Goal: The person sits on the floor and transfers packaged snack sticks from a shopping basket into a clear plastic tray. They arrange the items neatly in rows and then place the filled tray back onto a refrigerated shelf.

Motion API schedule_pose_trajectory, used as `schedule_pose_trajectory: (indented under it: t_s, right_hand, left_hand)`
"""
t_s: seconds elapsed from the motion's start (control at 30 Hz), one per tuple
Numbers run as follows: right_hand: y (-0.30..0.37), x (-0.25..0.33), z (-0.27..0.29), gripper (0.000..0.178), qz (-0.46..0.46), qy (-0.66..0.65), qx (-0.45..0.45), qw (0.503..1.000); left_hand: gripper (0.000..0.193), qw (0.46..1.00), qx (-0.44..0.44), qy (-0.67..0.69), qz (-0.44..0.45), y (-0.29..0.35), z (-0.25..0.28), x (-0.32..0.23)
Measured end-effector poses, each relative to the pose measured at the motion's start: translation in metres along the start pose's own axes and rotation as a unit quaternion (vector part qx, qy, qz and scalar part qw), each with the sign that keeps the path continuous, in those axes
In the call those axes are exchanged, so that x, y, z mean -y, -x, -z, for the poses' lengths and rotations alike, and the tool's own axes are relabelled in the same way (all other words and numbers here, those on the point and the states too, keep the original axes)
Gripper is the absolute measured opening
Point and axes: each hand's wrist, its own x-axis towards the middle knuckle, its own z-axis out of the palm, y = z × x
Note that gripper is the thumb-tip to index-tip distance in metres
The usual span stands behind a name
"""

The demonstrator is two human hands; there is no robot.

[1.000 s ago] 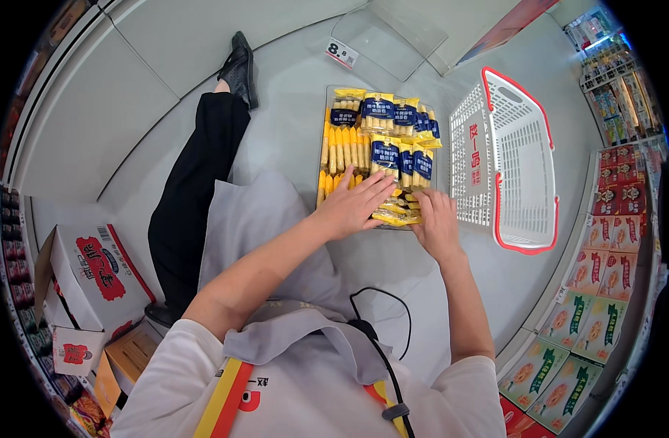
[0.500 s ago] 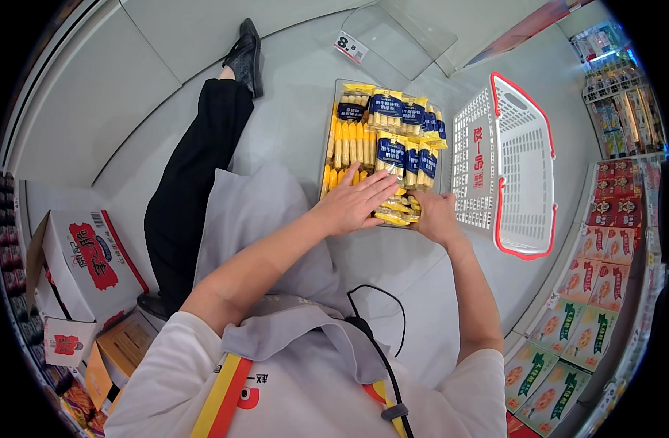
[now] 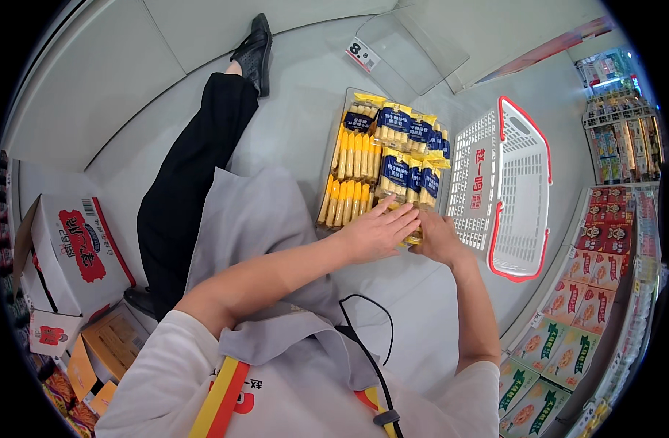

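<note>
A shallow clear tray (image 3: 330, 169) holds snack packs in rows. On its right are navy-and-yellow bags of pale stick rolls (image 3: 394, 174); slim yellow-wrapped sticks (image 3: 360, 155) stand in two rows on its left. My left hand (image 3: 384, 232) lies over the near right packs, its fingers outstretched and pressing from above. At the tray's near right corner, my right hand (image 3: 438, 239) is curled round a yellow-ended snack pack (image 3: 414, 238), most of which my hands hide. The two hands' fingertips almost meet there.
A white basket with red rim and handles (image 3: 471, 191) stands close right of the tray. Beyond is a clear plastic panel with a price card (image 3: 363, 55). Boxed goods (image 3: 568, 336) line the right side; an opened carton (image 3: 82, 244) stands at left, beside my outstretched leg.
My left hand has slid right toward my right hand, uncovering the near row of yellow sticks. The whole view has shifted slightly. My right hand stays at the tray's near right corner.
</note>
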Motion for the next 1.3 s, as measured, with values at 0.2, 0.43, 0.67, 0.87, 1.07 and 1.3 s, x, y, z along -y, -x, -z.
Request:
schedule_pose_trajectory:
  t_s: [0.2, 0.43, 0.67, 0.87, 1.07, 1.3]
  right_hand:
    - [0.012, -0.033, 0.030, 0.039, -0.087, -0.275, -0.073, 0.955]
    - [-0.043, -0.035, 0.022, 0.067, 0.054, -0.040, -0.261, 0.963]
    - [-0.041, -0.030, 0.043, 0.060, -0.003, 0.008, -0.242, 0.970]
    - [0.000, -0.011, 0.046, 0.020, 0.106, 0.020, -0.262, 0.959]
    - [-0.006, -0.012, -0.004, 0.007, 0.113, 0.122, -0.255, 0.952]
    - [0.016, -0.007, 0.023, 0.042, 0.016, -0.113, -0.244, 0.963]
  left_hand:
    - [0.054, 0.998, -0.053, -0.035, 0.012, -0.010, -0.005, -0.003]
    - [0.041, 0.998, -0.036, -0.045, -0.015, -0.011, -0.002, 0.003]
    - [0.035, 0.998, 0.019, -0.028, -0.045, -0.019, -0.003, 0.012]
    - [0.031, 0.999, -0.011, -0.030, -0.032, -0.014, -0.010, 0.014]
    - [0.030, 0.998, -0.020, -0.011, -0.060, -0.016, -0.005, 0.011]
    - [0.067, 0.997, -0.066, -0.013, 0.037, 0.009, -0.002, 0.016]
